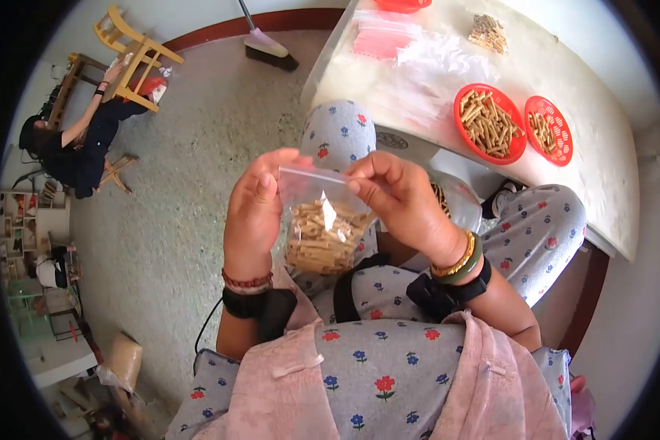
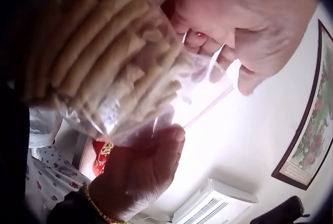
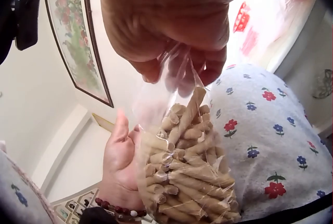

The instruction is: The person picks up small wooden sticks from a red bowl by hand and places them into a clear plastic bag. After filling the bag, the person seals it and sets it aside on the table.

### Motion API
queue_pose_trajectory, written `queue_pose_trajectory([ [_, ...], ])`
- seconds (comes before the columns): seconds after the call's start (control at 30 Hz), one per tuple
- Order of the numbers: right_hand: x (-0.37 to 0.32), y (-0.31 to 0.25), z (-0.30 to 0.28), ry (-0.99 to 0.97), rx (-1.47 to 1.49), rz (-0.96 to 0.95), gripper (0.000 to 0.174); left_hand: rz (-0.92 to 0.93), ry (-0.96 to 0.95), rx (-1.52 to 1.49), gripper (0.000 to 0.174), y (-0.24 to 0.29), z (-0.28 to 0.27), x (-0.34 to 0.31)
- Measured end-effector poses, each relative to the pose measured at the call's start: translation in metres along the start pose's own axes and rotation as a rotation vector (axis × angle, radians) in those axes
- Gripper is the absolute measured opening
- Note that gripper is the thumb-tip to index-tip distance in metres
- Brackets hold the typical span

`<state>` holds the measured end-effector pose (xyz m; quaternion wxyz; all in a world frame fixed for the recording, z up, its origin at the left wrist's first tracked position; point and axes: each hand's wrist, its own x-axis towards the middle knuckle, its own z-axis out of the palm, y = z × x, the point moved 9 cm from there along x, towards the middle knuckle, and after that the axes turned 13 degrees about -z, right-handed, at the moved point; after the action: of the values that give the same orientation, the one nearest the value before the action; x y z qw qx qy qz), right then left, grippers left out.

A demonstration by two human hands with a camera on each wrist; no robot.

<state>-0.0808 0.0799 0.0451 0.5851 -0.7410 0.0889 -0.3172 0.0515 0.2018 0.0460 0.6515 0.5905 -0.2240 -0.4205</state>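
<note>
In the head view, a clear zip bag (image 1: 323, 238) of short tan rolled sticks hangs upright in front of the lap. My right hand (image 1: 403, 202) pinches the bag's top right corner at the zip strip between thumb and fingertips. On the other side, my left hand (image 1: 257, 209) touches the bag, its fingers partly hidden behind the plastic. Its thumb stands up apart from the bag in the right wrist view, where the sticks (image 3: 190, 174) fill the lower part below the bunched plastic. In the left wrist view, the zip strip (image 2: 208, 107) runs between both hands.
On the white table (image 1: 565, 66), a larger red basket (image 1: 522, 150) and a smaller red basket (image 1: 566, 154) hold similar sticks. Loose plastic bags (image 1: 433, 70) and a filled bag (image 1: 488, 33) lie farther back. At left sits another person (image 1: 88, 158) beside a wooden chair (image 1: 141, 70).
</note>
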Motion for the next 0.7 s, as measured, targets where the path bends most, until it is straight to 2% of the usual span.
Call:
queue_pose_trajectory([
  [0.03, -0.001, 0.006, 0.002, -0.004, 0.093, 0.053, 0.007, -0.036, -0.076, -0.083, 0.056, -0.002, 0.008, -0.001],
  [0.07, -0.003, 0.010, 0.005, -0.008, 0.188, 0.107, 0.008, -0.054, -0.066, -0.086, 0.056, -0.012, -0.002, 0.001],
  [0.13, -0.002, 0.015, 0.003, -0.022, 0.214, 0.117, 0.010, -0.175, -0.362, 0.027, 0.081, -0.040, 0.002, 0.005],
  [0.27, -0.004, 0.027, 0.002, -0.003, 0.268, 0.183, 0.010, -0.367, -0.447, 0.038, 0.075, -0.054, 0.021, -0.011],
  [0.33, -0.006, 0.029, 0.002, 0.002, 0.346, 0.257, 0.011, -0.357, -0.482, 0.046, 0.069, -0.049, 0.026, -0.011],
  [0.4, -0.004, 0.027, -0.001, 0.009, 0.323, 0.252, 0.010, -0.346, -0.511, 0.055, 0.064, -0.044, 0.031, -0.011],
  [0.57, -0.003, 0.025, -0.015, -0.009, 0.255, 0.237, 0.011, -0.376, -0.440, 0.036, 0.041, -0.052, 0.037, -0.007],
  [0.7, 0.001, 0.017, -0.029, 0.014, 0.217, 0.176, 0.010, -0.297, -0.437, 0.053, 0.040, -0.056, 0.050, 0.003],
])
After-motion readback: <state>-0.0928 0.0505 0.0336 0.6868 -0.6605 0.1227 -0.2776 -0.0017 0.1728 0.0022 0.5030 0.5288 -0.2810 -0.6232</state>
